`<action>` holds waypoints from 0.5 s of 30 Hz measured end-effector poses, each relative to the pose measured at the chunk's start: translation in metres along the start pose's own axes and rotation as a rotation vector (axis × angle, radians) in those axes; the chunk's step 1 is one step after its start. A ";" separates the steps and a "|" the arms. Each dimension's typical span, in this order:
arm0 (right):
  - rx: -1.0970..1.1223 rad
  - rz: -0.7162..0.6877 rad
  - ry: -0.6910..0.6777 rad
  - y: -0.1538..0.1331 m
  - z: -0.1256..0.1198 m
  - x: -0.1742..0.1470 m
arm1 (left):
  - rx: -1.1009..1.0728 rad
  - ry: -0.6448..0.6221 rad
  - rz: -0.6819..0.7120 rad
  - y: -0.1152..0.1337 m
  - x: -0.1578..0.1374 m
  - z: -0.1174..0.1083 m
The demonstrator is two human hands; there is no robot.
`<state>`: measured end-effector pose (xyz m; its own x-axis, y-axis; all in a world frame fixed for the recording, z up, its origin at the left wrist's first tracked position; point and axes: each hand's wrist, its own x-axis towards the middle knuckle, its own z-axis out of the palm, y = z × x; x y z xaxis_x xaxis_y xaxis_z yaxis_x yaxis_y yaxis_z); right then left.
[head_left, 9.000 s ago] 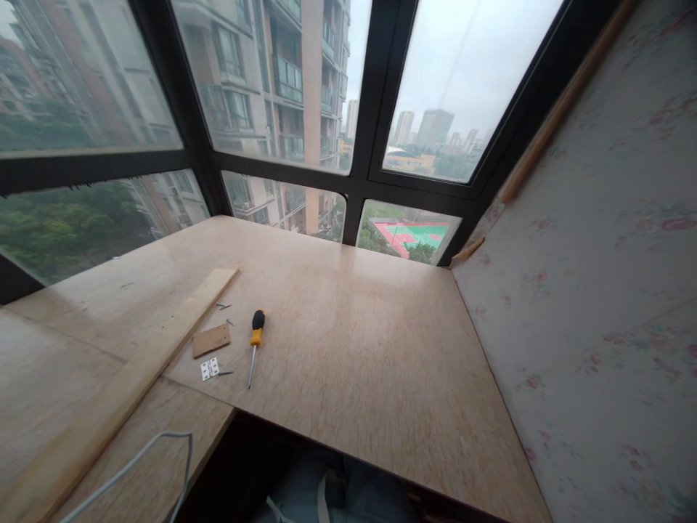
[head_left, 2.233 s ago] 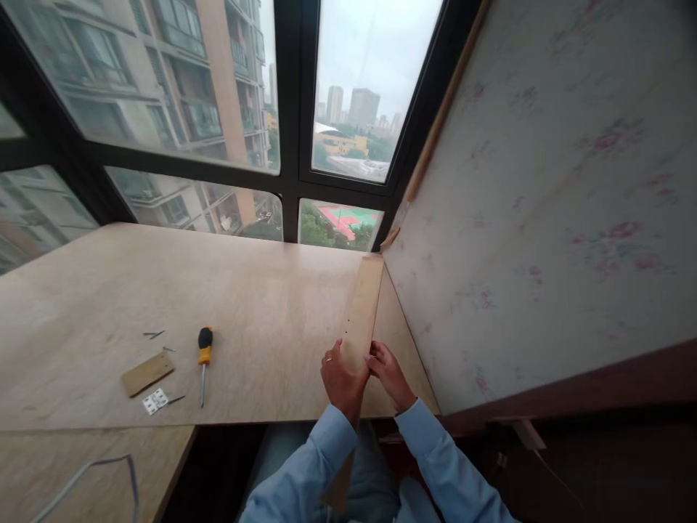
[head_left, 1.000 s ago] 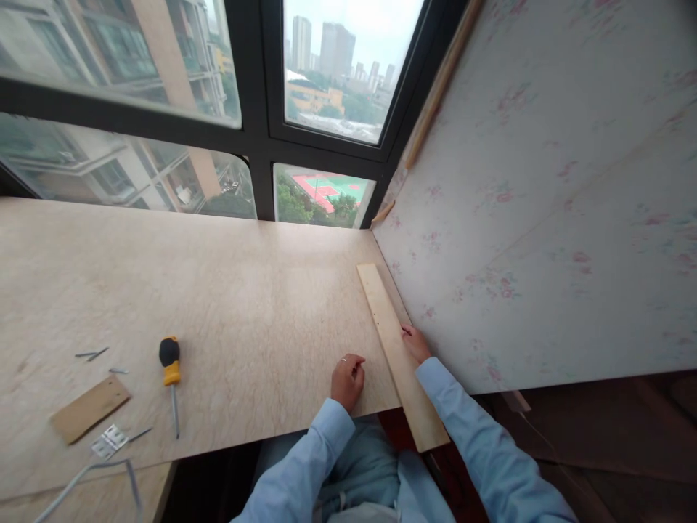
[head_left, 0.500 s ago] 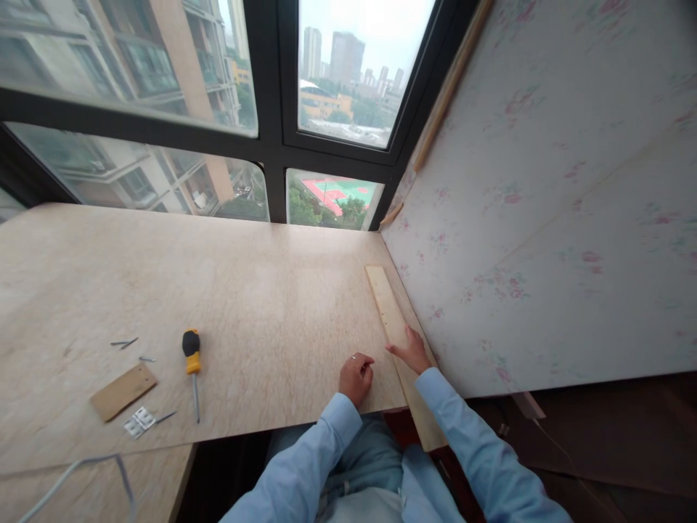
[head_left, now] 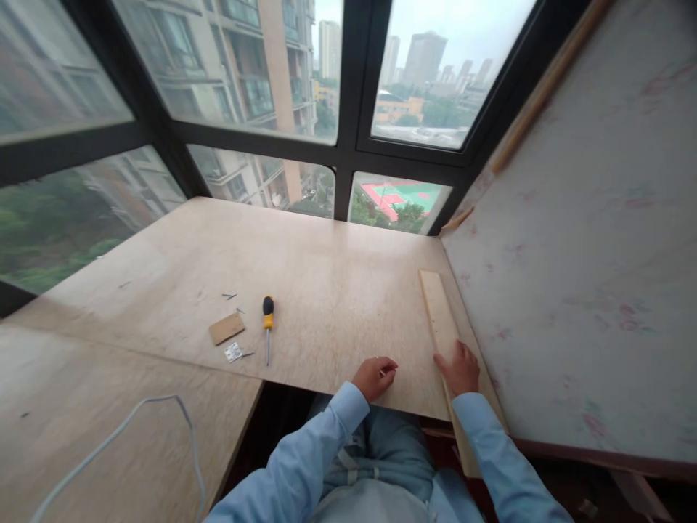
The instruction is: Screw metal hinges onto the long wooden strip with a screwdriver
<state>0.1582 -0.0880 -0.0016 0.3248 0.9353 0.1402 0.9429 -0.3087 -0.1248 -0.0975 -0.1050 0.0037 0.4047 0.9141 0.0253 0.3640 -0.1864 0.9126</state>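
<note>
A long pale wooden board [head_left: 440,319] lies along the wall side of the marble-patterned sill, its near end jutting past the front edge. My right hand [head_left: 460,369] is closed over the board from above, thumb on its left edge and fingers on the far side. To the left of it, my left hand [head_left: 375,378] rests near the sill's front edge with its fingers curled together. Whatever those fingers may hold is too small to make out. A yellow and black screwdriver [head_left: 268,319] lies apart from both hands, further left.
Left of the screwdriver lie a small brown wooden piece [head_left: 226,329], a white hinge-like plate [head_left: 233,352] and several screws [head_left: 229,296]. A white cable [head_left: 125,420] loops over the lower-left surface. The floral wall [head_left: 571,290] bounds the right, dark-framed windows [head_left: 343,109] the back.
My view has swung to the left, so everything appears further right and more of the left windows shows. My right hand stays on the board; my left hand stays curled near the edge.
</note>
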 end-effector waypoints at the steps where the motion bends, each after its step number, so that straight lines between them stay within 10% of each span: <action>1: -0.008 -0.011 -0.002 0.001 0.001 0.000 | 0.037 0.035 -0.001 0.000 -0.004 -0.013; 8: -0.060 -0.027 -0.022 0.001 -0.004 -0.002 | 0.136 0.569 -0.157 -0.018 -0.047 -0.145; 15: -0.073 -0.002 -0.019 -0.003 -0.008 -0.005 | 0.512 0.908 -0.644 -0.074 -0.122 -0.265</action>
<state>0.1543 -0.0927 0.0057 0.3225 0.9388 0.1213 0.9465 -0.3184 -0.0523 -0.3962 -0.1070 0.0415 -0.6288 0.7722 0.0911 0.6523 0.4601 0.6024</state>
